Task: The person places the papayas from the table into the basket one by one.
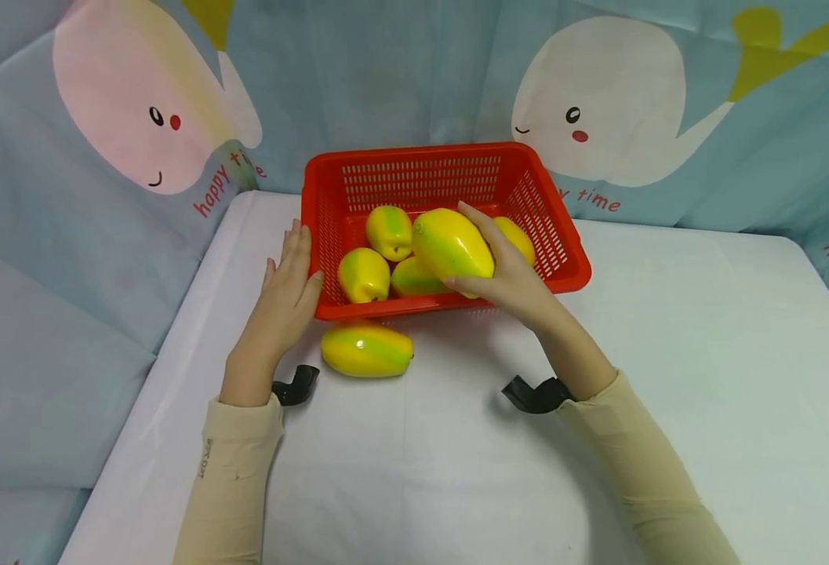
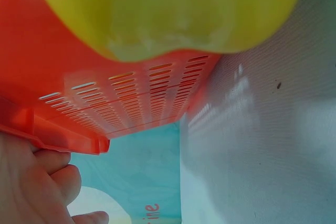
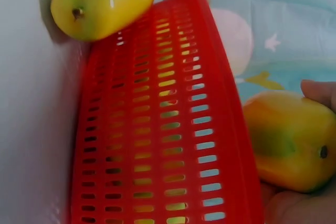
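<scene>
A red plastic basket [image 1: 449, 306] with slotted walls holds several yellow-green papayas, among them one papaya [image 1: 365, 275] at its left front. My right hand [image 1: 516, 282] grips a larger-looking papaya [image 1: 451, 245] above the basket's front right part, thumb on the near side and fingers on the far side. In the right wrist view this held papaya [image 3: 294, 140] is just beyond the basket rim [image 3: 226, 87]. Against the basket's left side rests my left hand [image 1: 283, 294], its fingers straight. Another papaya [image 1: 367, 349] lies on the table before the basket, near the left hand.
The basket stands on a white-covered table [image 1: 421, 463], close to a blue curtain [image 1: 400, 71] printed with whales. Black wrist-camera mounts stick out below the left wrist [image 1: 297, 384] and the right wrist [image 1: 537, 394].
</scene>
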`<state>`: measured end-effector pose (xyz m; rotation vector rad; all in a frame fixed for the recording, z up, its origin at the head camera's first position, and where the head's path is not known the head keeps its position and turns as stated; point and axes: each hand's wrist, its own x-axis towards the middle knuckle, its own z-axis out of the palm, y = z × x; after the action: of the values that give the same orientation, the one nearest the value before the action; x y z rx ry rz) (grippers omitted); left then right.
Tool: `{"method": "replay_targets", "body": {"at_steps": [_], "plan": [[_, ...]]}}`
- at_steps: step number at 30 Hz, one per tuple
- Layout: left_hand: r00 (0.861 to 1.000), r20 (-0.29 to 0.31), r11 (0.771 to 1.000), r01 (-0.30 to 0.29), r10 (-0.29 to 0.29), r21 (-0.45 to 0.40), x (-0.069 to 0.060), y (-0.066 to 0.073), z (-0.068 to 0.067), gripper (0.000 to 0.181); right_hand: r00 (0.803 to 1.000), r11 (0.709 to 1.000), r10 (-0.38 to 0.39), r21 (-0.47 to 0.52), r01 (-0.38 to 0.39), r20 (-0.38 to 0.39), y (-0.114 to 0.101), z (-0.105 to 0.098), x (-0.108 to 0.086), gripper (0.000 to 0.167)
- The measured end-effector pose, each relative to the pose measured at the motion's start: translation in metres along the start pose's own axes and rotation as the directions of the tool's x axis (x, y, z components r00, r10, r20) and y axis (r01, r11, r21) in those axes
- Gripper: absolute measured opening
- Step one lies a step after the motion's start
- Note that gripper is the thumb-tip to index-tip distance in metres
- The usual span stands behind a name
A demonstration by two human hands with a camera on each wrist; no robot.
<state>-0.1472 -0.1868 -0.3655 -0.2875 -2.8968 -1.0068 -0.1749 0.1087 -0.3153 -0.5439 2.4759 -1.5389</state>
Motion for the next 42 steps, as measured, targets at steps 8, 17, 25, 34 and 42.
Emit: {"method": "replay_targets", "body": {"at_steps": [8, 17, 25, 34, 42], "plan": [[1.0, -0.001, 1.0, -0.003, 0.003, 0.0, -0.001, -0.001, 0.002, 0.063, 0.992, 0.993, 0.107, 0.056, -0.103, -0.072, 0.001, 0.005, 0.024, 0.087], [1.0, -0.002, 1.0, -0.012, 0.012, 0.003, -0.001, -0.001, 0.003, 0.062, 0.979, 0.981, 0.177, 0.093, -0.168, -0.099, 0.006, 0.013, 0.051, 0.087], [1.0, -0.006, 1.0, -0.009, 0.009, 0.008, -0.001, -0.001, 0.002, 0.062, 0.984, 0.986, 0.167, -0.01, -0.167, -0.055, 0.013, 0.017, 0.064, 0.089], [1.0, -0.001, 1.0, 0.001, -0.001, 0.002, -0.001, 0.0, 0.002, 0.063, 0.992, 0.982, 0.111, -0.162, -0.098, 0.068, 0.016, 0.018, 0.064, 0.088], [1.0, -0.003, 1.0, -0.001, 0.001, 0.004, 0.0, 0.001, 0.001, 0.062, 0.98, 0.984, 0.172, -0.024, -0.175, -0.1, 0.017, 0.016, 0.065, 0.066]]}}
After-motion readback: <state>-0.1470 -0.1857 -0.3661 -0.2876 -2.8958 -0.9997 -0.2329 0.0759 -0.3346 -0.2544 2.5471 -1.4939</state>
